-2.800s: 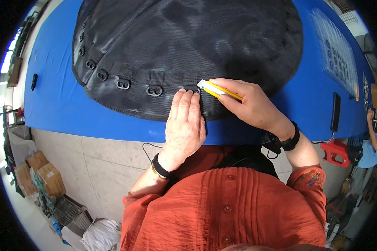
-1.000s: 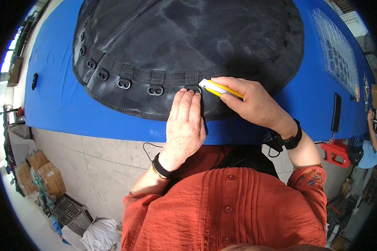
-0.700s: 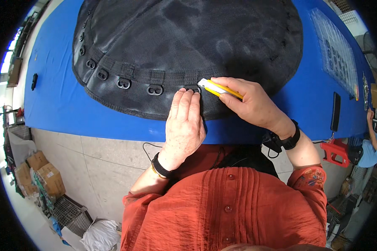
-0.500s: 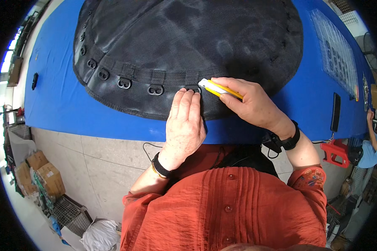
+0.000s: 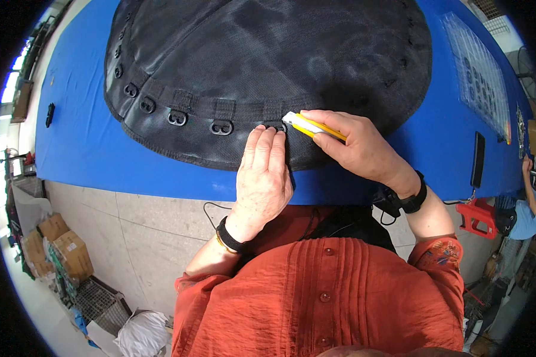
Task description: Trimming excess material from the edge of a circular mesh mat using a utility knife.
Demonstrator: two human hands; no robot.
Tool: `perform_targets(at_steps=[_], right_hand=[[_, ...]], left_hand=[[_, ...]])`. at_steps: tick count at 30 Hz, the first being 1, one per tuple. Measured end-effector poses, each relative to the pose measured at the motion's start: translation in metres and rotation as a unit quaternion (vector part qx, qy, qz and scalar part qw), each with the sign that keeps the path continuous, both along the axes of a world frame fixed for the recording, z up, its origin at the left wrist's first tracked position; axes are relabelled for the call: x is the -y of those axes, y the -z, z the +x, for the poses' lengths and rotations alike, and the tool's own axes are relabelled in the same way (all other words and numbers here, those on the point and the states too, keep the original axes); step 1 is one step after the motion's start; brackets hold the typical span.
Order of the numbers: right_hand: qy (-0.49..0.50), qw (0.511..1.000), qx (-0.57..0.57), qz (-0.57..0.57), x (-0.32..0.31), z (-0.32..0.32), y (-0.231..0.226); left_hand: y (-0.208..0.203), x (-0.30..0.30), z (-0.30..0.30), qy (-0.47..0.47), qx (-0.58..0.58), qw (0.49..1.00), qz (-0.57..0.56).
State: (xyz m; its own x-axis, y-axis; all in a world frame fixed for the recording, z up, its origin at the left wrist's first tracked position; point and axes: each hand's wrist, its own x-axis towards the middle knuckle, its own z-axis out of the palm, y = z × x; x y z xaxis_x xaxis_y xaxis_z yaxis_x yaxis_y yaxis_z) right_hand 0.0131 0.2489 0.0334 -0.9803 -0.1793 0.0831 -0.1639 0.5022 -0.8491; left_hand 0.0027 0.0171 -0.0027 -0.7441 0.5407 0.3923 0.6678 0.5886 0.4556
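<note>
Yellow-and-white utility knife (image 5: 311, 126) grasped in right hand (image 5: 366, 149), nose toward upper left, long axis slanting down rightward, over black mesh fabric's (image 5: 244, 59) near edge, left hand (image 5: 263, 178) flat, unclenched, on a black buckle (image 5: 273, 125), blue table (image 5: 178, 183) beneath, pale floor (image 5: 149, 232), cardboard boxes (image 5: 71, 253), red stool (image 5: 477, 219).

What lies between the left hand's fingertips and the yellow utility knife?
The exposed part of a black buckle on the black fabric, in the head view; the left hand partly covers it.
</note>
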Motion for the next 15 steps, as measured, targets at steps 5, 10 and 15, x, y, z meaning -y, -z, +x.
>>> perform_targets(at_steps=[5,10,15], right_hand=[[0.008,1.0,0.0,-0.004,0.0012,0.0009,-0.001],[0.001,1.0,0.01,-0.004,0.0007,-0.0002,-0.002],[0.015,1.0,0.001,-0.003,0.002,0.0029,-0.0012]], left_hand=[[-0.002,0.0001,-0.0009,0.002,-0.002,1.0,-0.001],[0.0007,0.002,-0.001,0.005,-0.005,1.0,-0.014],[-0.0005,0.0014,-0.001,0.007,-0.004,1.0,-0.012]])
